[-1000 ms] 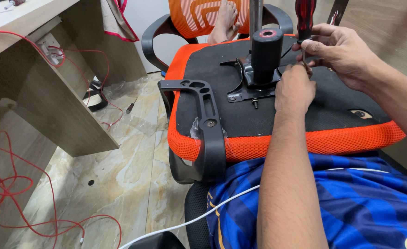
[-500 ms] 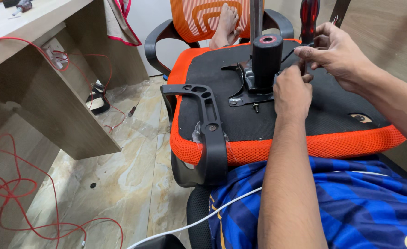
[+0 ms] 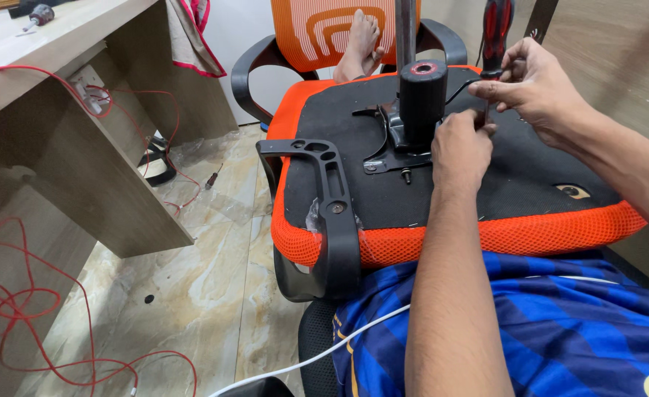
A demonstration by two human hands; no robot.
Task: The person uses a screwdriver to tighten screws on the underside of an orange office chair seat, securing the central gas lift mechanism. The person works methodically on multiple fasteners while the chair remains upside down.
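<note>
An upturned office chair seat (image 3: 354, 198) with a black underside and an orange mesh edge (image 3: 545, 235) lies across my lap. A black metal mechanism (image 3: 383, 158) with an upright black cylinder (image 3: 422, 99) is fixed at its middle. My right hand (image 3: 541, 88) grips a screwdriver (image 3: 498, 33) with a red and black handle, held upright just right of the cylinder. My left hand (image 3: 460, 143) rests on the seat beside the mechanism, its fingers pinched around the lower end of the screwdriver shaft. What lies under those fingertips is hidden.
A black armrest (image 3: 330, 198) sticks up at the seat's left side. Behind stands another orange chair (image 3: 317, 29) with a person's bare foot (image 3: 359, 44) on it. A wooden desk (image 3: 67, 154), red wires (image 3: 16, 316), a small screwdriver (image 3: 212, 179) on the tiled floor and a white cable (image 3: 302, 364) are at left.
Both hands stay at the same spot by the mechanism. My left hand has closed in slightly on the screwdriver's lower end. The view has shifted a little.
</note>
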